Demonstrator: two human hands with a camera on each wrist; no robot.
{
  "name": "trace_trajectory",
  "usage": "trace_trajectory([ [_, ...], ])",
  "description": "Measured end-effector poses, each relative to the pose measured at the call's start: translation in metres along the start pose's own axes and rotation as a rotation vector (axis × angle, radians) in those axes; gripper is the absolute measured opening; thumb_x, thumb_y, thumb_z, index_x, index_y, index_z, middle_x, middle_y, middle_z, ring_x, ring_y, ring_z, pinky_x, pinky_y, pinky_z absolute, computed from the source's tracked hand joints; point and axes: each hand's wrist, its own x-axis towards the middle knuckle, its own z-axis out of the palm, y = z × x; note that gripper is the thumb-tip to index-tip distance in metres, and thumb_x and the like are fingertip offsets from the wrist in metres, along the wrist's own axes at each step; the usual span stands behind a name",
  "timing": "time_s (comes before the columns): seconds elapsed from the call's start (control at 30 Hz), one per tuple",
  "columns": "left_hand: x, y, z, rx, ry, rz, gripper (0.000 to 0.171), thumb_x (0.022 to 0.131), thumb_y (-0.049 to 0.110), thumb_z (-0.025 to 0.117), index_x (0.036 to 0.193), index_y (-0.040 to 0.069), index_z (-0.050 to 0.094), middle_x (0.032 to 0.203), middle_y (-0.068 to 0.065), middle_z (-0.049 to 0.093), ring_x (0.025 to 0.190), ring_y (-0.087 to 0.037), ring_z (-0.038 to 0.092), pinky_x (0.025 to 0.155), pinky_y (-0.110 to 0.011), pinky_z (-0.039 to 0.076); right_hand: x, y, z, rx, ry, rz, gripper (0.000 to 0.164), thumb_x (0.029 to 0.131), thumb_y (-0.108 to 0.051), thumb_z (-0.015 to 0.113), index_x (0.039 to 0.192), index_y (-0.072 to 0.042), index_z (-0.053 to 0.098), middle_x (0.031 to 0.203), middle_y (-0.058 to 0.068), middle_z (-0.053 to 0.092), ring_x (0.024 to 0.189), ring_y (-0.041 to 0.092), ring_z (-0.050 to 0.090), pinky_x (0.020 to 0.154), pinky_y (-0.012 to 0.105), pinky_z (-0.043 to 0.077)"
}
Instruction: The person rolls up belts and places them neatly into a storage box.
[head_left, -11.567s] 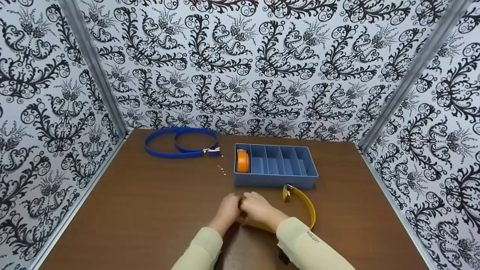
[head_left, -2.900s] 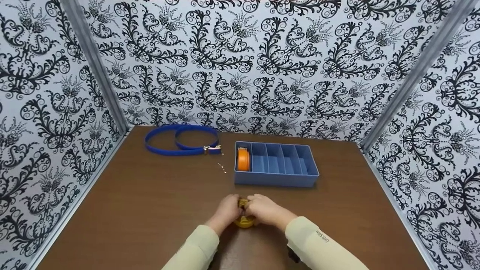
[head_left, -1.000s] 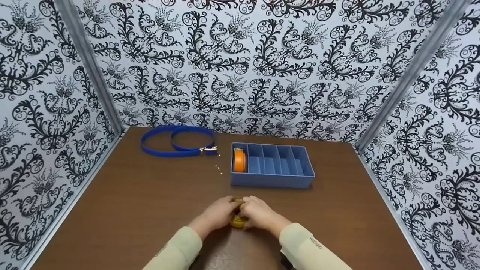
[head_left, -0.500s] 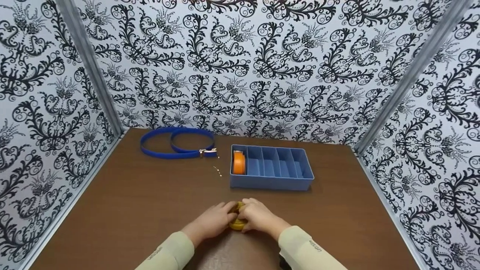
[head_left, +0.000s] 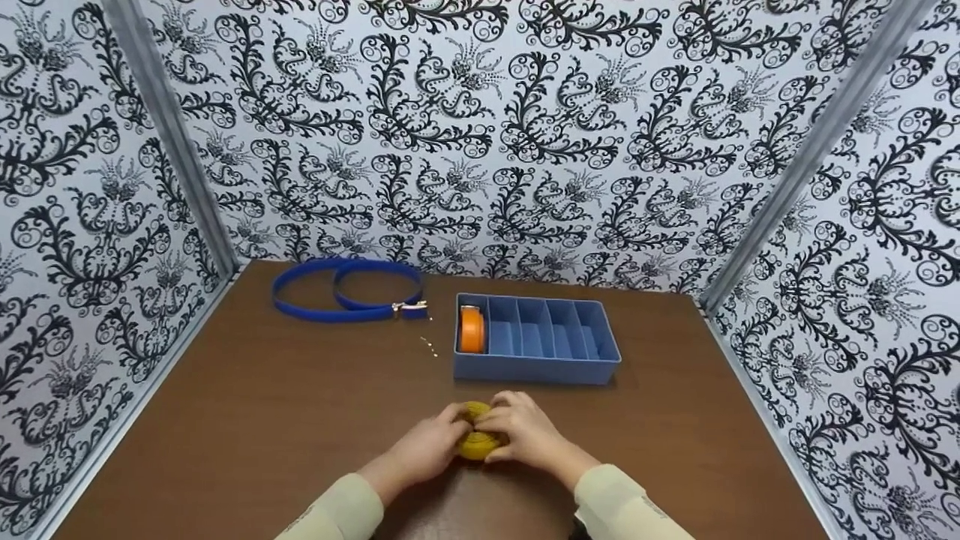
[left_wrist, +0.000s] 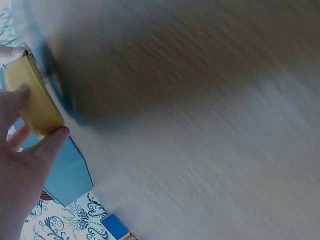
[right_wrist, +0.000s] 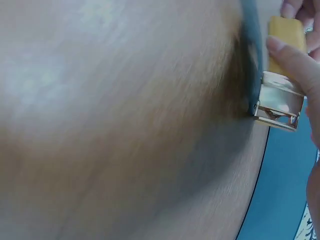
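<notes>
At the upper left of the frame, the blue belt (head_left: pixel 337 315) lies in loose, overlapping loops, so its rolling seems left to do. At lower centre, the left hand (head_left: pixel 424 448) grips the near-finished yellow coil (head_left: pixel 478 448) from one side. Above it, the orange belt (head_left: pixel 471 331) sits rolled in the leftmost compartment of the blue tray (head_left: pixel 536 370), apparently done. Right of the coil, the right hand (head_left: pixel 526 433) pinches its other side; the yellow coil is not yet in the tray. In the earliest frame, its buckle end trailed out to the right; now it is wound in.
</notes>
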Motion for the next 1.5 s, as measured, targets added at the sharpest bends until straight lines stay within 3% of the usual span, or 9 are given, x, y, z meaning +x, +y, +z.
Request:
trace_trajectory([
  [0.1, 0.0, 0.001, -0.001, -0.067, 0.034, -0.046, 0.018, 0.092, 0.009, 0.063, 0.109, 0.004, 0.066, 0.13, -0.012, 0.048, 0.091, -0.026, 0.065, 0.079, -0.036, 0.055, -0.005, 0.0, -0.005, -0.002, 0.08, 0.02, 0.056, 0.062, -0.045, 0.087, 0.109, -0.015, 0.075, 0.116, -0.003, 0.069, 0.109, 0.024, 0.054, 0.092, 0.044, 0.042],
  [0.2, -0.004, 0.002, -0.001, -0.194, 0.05, -0.146, 0.023, 0.09, 0.01, 0.067, 0.112, 0.002, 0.067, 0.126, -0.011, 0.049, 0.094, -0.028, 0.064, 0.08, -0.041, 0.053, -0.009, 0.001, -0.009, -0.027, 0.164, 0.066, 0.059, 0.064, -0.048, 0.085, 0.111, -0.014, 0.074, 0.122, 0.002, 0.066, 0.109, 0.024, 0.055, 0.093, 0.045, 0.043],
  [0.37, -0.01, 0.007, -0.004, -0.551, 0.127, -0.329, 0.026, 0.089, 0.01, 0.069, 0.11, -0.005, 0.066, 0.117, -0.014, 0.051, 0.106, -0.033, 0.057, 0.089, -0.047, 0.048, -0.011, -0.003, -0.011, -0.006, 0.27, 0.187, 0.058, 0.075, -0.042, 0.081, 0.12, -0.008, 0.069, 0.124, 0.003, 0.064, 0.111, 0.022, 0.056, 0.095, 0.046, 0.044],
  [0.6, -0.008, 0.023, -0.013, -1.041, 0.195, -0.463, 0.03, 0.093, 0.009, 0.064, 0.112, -0.012, 0.056, 0.112, -0.016, 0.05, 0.079, -0.029, 0.064, 0.062, -0.037, 0.057, -0.007, -0.019, -0.009, 0.12, 0.266, 0.341, 0.068, 0.075, -0.019, 0.085, 0.134, -0.004, 0.057, 0.136, 0.007, 0.056, 0.12, 0.027, 0.054, 0.099, 0.047, 0.043],
  [0.73, -0.005, 0.033, -0.017, -1.256, 0.2, -0.521, 0.03, 0.096, 0.011, 0.059, 0.113, -0.013, 0.051, 0.1, -0.015, 0.057, 0.067, -0.031, 0.068, 0.061, -0.041, 0.058, -0.005, -0.026, -0.008, 0.208, 0.242, 0.458, 0.077, 0.075, -0.007, 0.083, 0.143, -0.007, 0.047, 0.145, 0.008, 0.048, 0.127, 0.029, 0.049, 0.102, 0.047, 0.041],
  [0.83, -0.002, 0.037, -0.018, -1.39, 0.162, -0.543, 0.03, 0.097, 0.014, 0.056, 0.113, -0.011, 0.051, 0.091, -0.014, 0.06, 0.066, -0.029, 0.069, 0.062, -0.04, 0.058, -0.004, -0.028, -0.008, 0.259, 0.231, 0.515, 0.08, 0.076, 0.0, 0.08, 0.146, -0.009, 0.043, 0.148, 0.008, 0.043, 0.129, 0.03, 0.048, 0.103, 0.047, 0.04],
  [0.97, 0.001, 0.041, -0.018, -1.486, 0.129, -0.549, 0.031, 0.097, 0.017, 0.055, 0.113, -0.009, 0.052, 0.09, -0.014, 0.06, 0.066, -0.026, 0.069, 0.06, -0.036, 0.057, -0.003, -0.028, -0.008, 0.296, 0.229, 0.536, 0.076, 0.078, 0.006, 0.076, 0.145, -0.007, 0.042, 0.148, 0.008, 0.042, 0.129, 0.03, 0.047, 0.104, 0.046, 0.038],
  [1.27, 0.002, 0.047, -0.017, -1.609, 0.095, -0.57, 0.033, 0.099, 0.021, 0.054, 0.116, -0.007, 0.05, 0.09, -0.016, 0.058, 0.067, -0.026, 0.07, 0.059, -0.031, 0.057, -0.005, -0.029, -0.01, 0.407, 0.215, 0.483, 0.067, 0.087, 0.006, 0.064, 0.146, -0.005, 0.035, 0.154, 0.009, 0.033, 0.134, 0.029, 0.041, 0.108, 0.046, 0.032],
  [1.5, 0.003, 0.049, -0.018, -1.577, 0.102, -0.547, 0.037, 0.098, 0.024, 0.054, 0.116, -0.009, 0.05, 0.091, -0.016, 0.059, 0.066, -0.023, 0.069, 0.061, -0.03, 0.056, -0.005, -0.03, -0.013, 0.418, 0.206, 0.511, 0.068, 0.087, 0.004, 0.063, 0.147, -0.007, 0.035, 0.156, 0.011, 0.03, 0.136, 0.032, 0.038, 0.108, 0.05, 0.032],
])
